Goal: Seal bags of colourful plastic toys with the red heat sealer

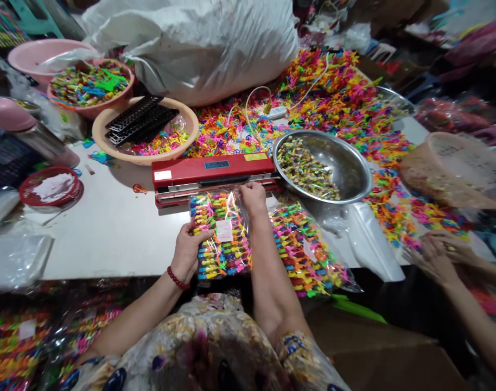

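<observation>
Fingers of my left hand clamp the near left edge of a clear bag of toys; my right hand pinches its far mouth, just before the red sealer. Right of that hand sits a steel bowl; a second filled bag lies beside my wrist.

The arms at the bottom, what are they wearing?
Both arms are bare to above the elbow. The left hand has a bracelet of dark red beads at its wrist. The right hand wears nothing. The clothing below is flowery, cream and purple with dark blue.
</observation>
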Demonstrator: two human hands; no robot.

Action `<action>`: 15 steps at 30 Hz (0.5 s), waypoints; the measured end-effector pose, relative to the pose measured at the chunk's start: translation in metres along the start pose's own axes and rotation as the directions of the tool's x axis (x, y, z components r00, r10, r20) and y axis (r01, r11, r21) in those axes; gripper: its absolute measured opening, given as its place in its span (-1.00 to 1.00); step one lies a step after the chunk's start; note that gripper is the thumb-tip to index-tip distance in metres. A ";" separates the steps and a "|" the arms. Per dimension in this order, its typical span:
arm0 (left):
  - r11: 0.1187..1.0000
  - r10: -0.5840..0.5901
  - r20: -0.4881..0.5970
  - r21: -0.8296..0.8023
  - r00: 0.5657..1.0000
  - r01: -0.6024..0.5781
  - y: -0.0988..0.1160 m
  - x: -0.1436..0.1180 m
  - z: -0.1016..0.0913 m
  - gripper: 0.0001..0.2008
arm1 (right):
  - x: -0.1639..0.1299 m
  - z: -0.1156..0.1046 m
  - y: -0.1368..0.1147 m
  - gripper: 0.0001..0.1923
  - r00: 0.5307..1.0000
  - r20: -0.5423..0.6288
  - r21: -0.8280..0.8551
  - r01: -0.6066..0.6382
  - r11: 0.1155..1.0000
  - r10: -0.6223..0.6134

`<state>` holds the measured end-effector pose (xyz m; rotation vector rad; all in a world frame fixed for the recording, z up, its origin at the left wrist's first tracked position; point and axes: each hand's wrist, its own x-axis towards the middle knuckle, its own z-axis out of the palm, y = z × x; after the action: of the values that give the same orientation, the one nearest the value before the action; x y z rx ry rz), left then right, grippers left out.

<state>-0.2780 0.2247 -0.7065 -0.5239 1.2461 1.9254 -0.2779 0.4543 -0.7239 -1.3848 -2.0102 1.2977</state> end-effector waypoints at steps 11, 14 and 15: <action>0.999 0.027 -0.013 -0.018 1.000 -0.028 -0.001 0.001 0.000 -0.37 | -0.017 -0.035 0.002 -0.82 0.983 0.141 -0.285 0.152 0.947 -0.115; 0.999 0.042 -0.032 -0.014 0.999 -0.043 -0.001 0.000 0.000 -0.37 | -0.010 -0.024 0.002 -0.83 0.989 0.131 -0.213 0.093 0.973 -0.066; 0.999 0.046 -0.035 -0.014 0.998 -0.046 -0.001 0.000 0.000 -0.36 | -0.008 -0.020 0.000 -0.82 0.990 0.137 -0.204 0.070 0.976 -0.042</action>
<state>-0.2770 0.2250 -0.7074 -0.5430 1.2770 1.9731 -0.2599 0.4564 -0.7129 -1.3508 -2.3147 1.2112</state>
